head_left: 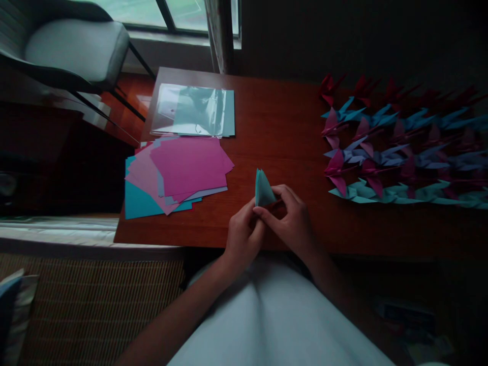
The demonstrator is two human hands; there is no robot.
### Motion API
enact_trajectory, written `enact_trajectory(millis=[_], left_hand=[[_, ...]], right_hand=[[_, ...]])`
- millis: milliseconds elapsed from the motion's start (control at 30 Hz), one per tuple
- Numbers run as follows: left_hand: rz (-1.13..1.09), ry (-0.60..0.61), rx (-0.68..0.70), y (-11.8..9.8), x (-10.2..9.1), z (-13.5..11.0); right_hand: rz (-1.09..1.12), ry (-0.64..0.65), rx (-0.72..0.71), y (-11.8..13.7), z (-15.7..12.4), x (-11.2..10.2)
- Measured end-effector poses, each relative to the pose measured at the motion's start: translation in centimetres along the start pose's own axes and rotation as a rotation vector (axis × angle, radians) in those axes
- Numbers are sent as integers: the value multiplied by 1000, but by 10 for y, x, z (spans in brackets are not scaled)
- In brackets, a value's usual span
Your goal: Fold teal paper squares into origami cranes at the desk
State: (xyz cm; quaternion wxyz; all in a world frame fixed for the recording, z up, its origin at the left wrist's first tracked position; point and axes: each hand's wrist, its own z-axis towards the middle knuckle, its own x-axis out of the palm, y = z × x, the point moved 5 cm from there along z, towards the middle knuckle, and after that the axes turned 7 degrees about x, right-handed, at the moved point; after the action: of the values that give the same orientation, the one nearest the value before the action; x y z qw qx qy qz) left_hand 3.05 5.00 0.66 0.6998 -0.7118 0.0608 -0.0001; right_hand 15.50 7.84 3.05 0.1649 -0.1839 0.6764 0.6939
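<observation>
A folded piece of light teal origami paper (pixel 264 189) stands upright between my hands, narrowing to a point at its top, above the near edge of the table. My left hand (pixel 246 229) is closed around its lower left part. From the right, my right hand (pixel 292 216) pinches its lower right edge, with the thumb reaching across toward my left hand. The bottom of the folded paper is hidden behind my fingers.
Loose sheets of coloured paper (pixel 190 170) lie fanned out at the left of the wooden table (pixel 282 122). Behind them is a clear plastic packet (pixel 194 109) with teal paper. Rows of folded paper cranes (pixel 381 188) fill the right side. A chair (pixel 76 48) stands beyond the table's left edge.
</observation>
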Motion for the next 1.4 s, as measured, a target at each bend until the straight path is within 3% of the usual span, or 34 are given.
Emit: enact_trajectory(millis=[167,467,733,967,1233,1400], left_hand=[[18,25,10,-4,1,2],[-170,21,-62,-1,0,3],[7,68,-3,-4,-5,2],[-349,19,-74,-4,-3,6],[-509,41,-82,-8,-2,7],[-510,10,-69,-7,-5,9]], right_hand=[[23,39,9,-1,1,-2],[20,94,-5,0,0,-2],[19,12,39,-7,-1,-6],[285,69,174,-18,-3,-6],[504,151,296,-20,-2,-4],[558,147,301,-26,-5,-4]])
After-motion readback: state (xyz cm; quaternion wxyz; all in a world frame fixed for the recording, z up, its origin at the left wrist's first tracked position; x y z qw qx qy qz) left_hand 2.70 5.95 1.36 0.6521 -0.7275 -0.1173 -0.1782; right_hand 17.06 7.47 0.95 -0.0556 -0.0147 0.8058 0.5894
